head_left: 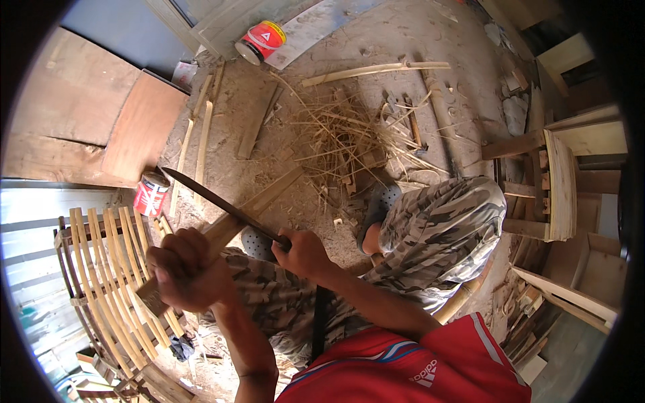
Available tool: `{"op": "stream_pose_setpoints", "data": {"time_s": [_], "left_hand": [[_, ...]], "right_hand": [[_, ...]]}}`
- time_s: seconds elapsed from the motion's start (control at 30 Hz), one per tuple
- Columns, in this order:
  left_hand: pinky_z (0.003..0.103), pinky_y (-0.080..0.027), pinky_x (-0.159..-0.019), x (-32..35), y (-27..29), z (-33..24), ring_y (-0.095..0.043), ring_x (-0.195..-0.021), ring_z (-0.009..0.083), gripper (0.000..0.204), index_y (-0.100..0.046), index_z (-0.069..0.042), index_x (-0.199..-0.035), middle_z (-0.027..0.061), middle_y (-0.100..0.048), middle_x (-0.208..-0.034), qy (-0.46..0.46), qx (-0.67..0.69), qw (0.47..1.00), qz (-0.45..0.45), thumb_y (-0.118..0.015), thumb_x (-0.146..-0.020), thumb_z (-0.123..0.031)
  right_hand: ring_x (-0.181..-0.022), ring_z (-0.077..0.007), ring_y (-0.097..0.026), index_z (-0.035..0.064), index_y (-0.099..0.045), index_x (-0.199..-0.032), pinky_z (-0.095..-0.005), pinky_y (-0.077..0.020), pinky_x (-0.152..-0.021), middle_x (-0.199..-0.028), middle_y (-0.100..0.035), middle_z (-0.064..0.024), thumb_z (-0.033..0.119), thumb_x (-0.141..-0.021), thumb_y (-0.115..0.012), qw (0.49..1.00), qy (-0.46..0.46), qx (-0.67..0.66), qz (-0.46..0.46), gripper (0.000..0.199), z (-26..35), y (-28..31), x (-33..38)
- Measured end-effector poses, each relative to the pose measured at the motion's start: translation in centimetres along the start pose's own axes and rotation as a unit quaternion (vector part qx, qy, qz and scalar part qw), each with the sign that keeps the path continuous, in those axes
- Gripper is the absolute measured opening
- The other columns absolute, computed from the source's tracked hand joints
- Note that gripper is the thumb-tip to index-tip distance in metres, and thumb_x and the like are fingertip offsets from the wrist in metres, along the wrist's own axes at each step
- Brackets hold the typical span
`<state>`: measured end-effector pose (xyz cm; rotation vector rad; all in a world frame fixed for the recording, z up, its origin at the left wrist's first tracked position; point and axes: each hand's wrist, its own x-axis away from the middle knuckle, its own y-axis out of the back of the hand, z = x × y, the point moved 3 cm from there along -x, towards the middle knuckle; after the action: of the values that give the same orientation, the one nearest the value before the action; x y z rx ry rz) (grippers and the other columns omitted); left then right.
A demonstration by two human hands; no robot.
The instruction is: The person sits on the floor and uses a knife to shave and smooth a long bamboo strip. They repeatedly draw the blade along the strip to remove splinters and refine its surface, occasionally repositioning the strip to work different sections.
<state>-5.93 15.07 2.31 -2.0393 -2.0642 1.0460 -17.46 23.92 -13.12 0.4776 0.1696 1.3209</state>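
Note:
My left hand (pixel 188 269) is closed around the near end of a flat length of split wood or bamboo (pixel 272 189), which slants up and away to the right over my knee. My right hand (pixel 304 254) is closed on the near end of a long, narrow, dark knife (pixel 211 197). The blade crosses over the wood piece and points to the far left; whether its edge touches the wood I cannot tell. My right fist hides the knife's handle. Below that fist, a dark strap-like band (pixel 320 322) lies over the camouflage trousers (pixel 437 235).
Thin shavings and split strips (pixel 346 134) are heaped on the dusty floor ahead. Two red cans (pixel 264 41) (pixel 151 193) stand farther off and at left. A slatted bamboo frame (pixel 111 282) leans at left, plywood sheets (pixel 74 101) behind it. Wooden furniture (pixel 561 185) stands at right.

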Motion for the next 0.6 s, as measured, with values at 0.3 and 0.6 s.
{"op": "stream_pose_setpoints", "data": {"time_s": [0.3, 0.6], "left_hand": [[0.025, -0.014, -0.042, -0.4, 0.9, -1.6, -0.017, -0.044, 0.0091, 0.036, -0.024, -0.016, -0.062, -0.0021, -0.019, -0.052, -0.039, -0.034, 0.991, -0.122, -0.046, -0.085, -0.032], [0.026, -0.02, -0.044, 0.0, 0.0, -0.3, -0.021, -0.046, 0.0102, 0.034, -0.029, -0.013, -0.066, -0.0004, -0.025, -0.054, -0.003, 0.008, 1.0, -0.014, -0.051, -0.086, -0.029]], "right_hand": [[-0.065, -0.0413, -0.062, -0.002, -0.063, -0.085, -0.0463, -0.05, -0.06, -0.065, -0.061, -0.0225, 0.028, -0.081, -0.065, 0.998, -0.006, 0.062, -0.003, 0.03, -0.3, -0.8, 1.7], [-0.065, -0.0411, -0.062, -0.0032, -0.062, -0.083, -0.0445, -0.0476, -0.057, -0.064, -0.059, -0.0226, 0.024, -0.083, -0.063, 0.999, 0.003, -0.029, -0.022, 0.027, -0.8, -1.4, 1.8]]}}
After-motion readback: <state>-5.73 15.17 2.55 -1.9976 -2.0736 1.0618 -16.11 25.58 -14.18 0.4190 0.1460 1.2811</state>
